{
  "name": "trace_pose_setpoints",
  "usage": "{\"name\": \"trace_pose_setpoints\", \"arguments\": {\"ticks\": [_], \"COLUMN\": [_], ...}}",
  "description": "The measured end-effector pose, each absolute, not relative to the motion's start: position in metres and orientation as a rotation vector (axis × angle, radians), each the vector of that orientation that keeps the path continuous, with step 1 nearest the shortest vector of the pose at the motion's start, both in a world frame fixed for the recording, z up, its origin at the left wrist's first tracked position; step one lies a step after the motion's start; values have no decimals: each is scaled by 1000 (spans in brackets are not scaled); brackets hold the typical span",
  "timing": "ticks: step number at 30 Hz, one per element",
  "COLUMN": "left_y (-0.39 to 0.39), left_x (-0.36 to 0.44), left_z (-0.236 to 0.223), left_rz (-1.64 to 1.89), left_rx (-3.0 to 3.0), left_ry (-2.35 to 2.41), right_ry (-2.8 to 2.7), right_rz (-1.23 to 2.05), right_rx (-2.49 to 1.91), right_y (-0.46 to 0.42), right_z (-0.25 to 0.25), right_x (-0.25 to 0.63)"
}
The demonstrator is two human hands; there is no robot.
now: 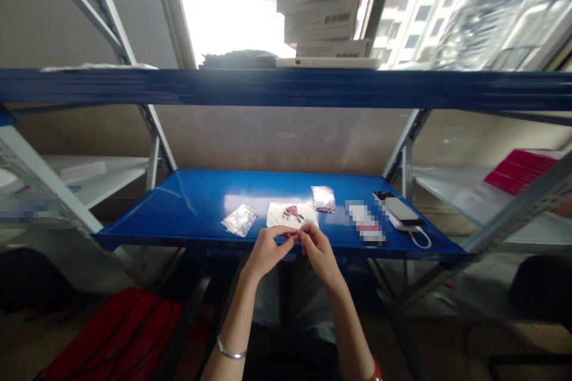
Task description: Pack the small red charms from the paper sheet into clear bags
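Observation:
Both my hands meet at the front edge of a blue shelf board (187, 202). My left hand (268, 248) and my right hand (316, 248) pinch together on something tiny between their fingertips; I cannot make out what it is. Just beyond them lies a white sheet (279, 217) with a small heap of dark red pieces (292, 211) on it. A clear plastic bag (240, 219) lies to the left of the sheet. Another small bag (323, 198), with red pieces inside, lies to the right.
A white power bank (402, 212) with a cable and a dark phone (382, 195) lie at the right of the board. Stacked cardboard boxes (319, 3) sit on the upper blue shelf. Red boxes (521, 169) rest on the right-hand rack. A red bag (120, 333) lies on the floor.

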State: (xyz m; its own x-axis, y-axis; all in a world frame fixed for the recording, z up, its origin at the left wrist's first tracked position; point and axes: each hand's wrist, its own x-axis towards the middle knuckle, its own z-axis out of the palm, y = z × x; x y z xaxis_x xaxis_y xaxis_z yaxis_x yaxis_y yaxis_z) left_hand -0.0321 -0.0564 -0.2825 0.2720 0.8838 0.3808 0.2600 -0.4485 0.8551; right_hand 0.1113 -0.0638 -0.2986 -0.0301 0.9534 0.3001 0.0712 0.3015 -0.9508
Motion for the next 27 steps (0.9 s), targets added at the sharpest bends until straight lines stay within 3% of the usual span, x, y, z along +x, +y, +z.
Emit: {"name": "trace_pose_setpoints", "arguments": {"ticks": [27], "left_y": [-59], "left_x": [-33], "left_z": [-278], "left_rz": [1164], "left_rx": [1952], "left_ry": [1028], "right_ry": [-1439], "right_rz": [883], "right_rx": [-1071], "right_y": [-63], "right_z": [-301], "right_x": [106]}}
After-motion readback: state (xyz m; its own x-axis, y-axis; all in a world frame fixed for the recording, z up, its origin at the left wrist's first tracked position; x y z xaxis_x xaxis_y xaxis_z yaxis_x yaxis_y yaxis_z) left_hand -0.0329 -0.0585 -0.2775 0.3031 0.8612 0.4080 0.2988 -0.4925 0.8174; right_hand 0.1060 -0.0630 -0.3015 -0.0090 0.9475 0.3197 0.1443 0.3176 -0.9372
